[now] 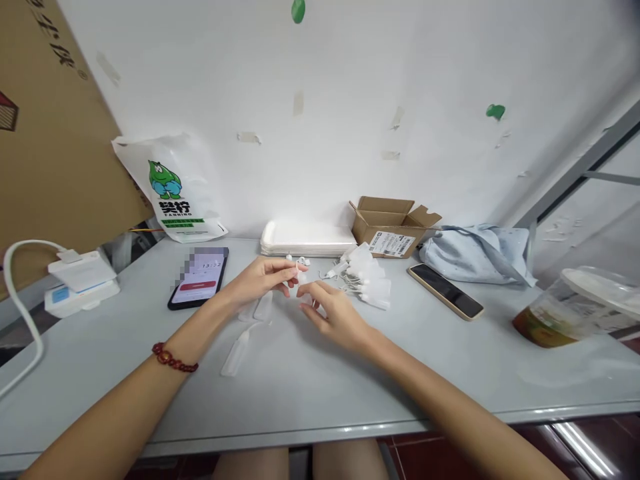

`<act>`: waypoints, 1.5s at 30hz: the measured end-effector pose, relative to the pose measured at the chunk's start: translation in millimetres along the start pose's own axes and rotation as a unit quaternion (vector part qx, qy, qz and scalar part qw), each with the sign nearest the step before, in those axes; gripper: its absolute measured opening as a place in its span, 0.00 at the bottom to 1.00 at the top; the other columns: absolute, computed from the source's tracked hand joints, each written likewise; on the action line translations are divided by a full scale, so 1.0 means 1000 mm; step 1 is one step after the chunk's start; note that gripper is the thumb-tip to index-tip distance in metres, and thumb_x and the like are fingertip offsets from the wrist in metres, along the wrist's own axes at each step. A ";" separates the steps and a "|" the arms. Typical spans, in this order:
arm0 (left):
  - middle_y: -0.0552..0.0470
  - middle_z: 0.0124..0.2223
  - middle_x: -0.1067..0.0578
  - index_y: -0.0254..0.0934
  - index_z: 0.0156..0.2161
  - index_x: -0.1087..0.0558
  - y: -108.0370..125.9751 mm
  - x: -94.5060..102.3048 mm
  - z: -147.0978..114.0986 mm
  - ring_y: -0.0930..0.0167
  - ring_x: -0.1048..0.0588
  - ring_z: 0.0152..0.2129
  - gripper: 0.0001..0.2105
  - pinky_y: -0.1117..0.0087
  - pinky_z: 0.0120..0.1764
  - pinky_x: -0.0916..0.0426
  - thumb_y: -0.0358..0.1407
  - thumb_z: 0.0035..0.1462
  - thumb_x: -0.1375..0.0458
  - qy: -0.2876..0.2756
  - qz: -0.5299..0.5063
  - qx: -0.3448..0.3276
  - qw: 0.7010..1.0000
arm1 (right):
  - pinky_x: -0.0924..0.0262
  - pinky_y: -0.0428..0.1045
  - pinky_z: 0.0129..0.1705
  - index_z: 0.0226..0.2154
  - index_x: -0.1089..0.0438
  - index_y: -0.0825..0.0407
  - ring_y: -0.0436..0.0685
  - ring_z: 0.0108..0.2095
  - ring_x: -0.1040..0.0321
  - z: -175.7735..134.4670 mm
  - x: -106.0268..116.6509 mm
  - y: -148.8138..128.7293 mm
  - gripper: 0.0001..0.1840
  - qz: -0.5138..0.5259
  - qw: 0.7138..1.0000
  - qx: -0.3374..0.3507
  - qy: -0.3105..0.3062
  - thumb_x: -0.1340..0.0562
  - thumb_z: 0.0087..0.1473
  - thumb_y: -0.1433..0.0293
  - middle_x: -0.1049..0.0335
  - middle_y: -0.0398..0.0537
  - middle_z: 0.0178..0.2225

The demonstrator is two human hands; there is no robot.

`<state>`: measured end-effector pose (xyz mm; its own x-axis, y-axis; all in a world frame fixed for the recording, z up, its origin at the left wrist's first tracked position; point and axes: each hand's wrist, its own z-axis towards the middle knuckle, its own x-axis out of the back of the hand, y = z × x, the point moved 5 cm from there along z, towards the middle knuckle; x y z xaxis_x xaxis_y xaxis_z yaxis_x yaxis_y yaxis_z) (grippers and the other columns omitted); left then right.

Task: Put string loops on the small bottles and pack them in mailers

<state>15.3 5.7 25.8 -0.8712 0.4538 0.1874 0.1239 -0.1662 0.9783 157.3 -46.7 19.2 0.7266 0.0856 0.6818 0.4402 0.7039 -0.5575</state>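
Observation:
Near the middle of the table, my left hand (pixel 267 277) pinches a small white piece (pixel 301 272) between thumb and fingertips. My right hand (pixel 335 313) is close beside it, fingers curled inward; whatever they hold, if anything, I cannot make out. Below my left hand lie several flat, translucent plastic pieces with narrow necks, one (pixel 236 355) closest to me. To the right of my hands is a pile of similar translucent pieces (pixel 373 283) with white ends and thin cords. Small white bits (pixel 303 261) rest just behind my fingertips.
Behind my hands lie a stack of white padded sheets (pixel 310 239) and an open cardboard box (pixel 387 230). A lit phone (pixel 200 277) is at left, a dark phone (pixel 445 291) at right. Farther right are a light blue cloth (pixel 477 253) and a plastic cup (pixel 550 317) with liquid.

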 end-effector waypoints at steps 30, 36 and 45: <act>0.53 0.27 0.26 0.35 0.30 0.24 0.005 -0.010 -0.002 0.74 0.29 0.24 0.12 0.71 0.32 0.32 0.44 0.51 0.39 0.020 0.017 0.028 0.999 | 0.59 0.45 0.24 0.40 0.40 0.49 0.45 0.21 0.58 0.005 0.009 0.021 0.14 0.384 0.895 -0.225 -0.028 0.42 0.54 0.59 0.52 0.34 0.22; 0.51 0.29 0.26 0.34 0.32 0.25 -0.002 -0.013 -0.003 0.73 0.28 0.25 0.13 0.68 0.34 0.31 0.44 0.50 0.38 0.015 -0.027 0.056 0.998 | 0.59 0.43 0.23 0.37 0.41 0.49 0.44 0.20 0.59 0.005 0.007 0.024 0.14 0.450 0.854 -0.259 -0.028 0.41 0.53 0.59 0.53 0.34 0.21; 0.48 0.35 0.22 0.34 0.33 0.23 0.009 -0.016 -0.001 0.69 0.26 0.30 0.11 0.65 0.37 0.29 0.42 0.47 0.36 0.073 0.056 -0.050 0.995 | 0.65 0.42 0.20 0.32 0.47 0.48 0.43 0.17 0.63 0.003 0.005 0.031 0.16 0.534 0.786 -0.309 -0.016 0.40 0.52 0.57 0.55 0.32 0.19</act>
<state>29.5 -3.7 31.4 -0.9151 0.2969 0.2727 0.1825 -0.2981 0.9369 173.3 -22.8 7.0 0.8466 0.4201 -0.3267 -0.2329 -0.2595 -0.9372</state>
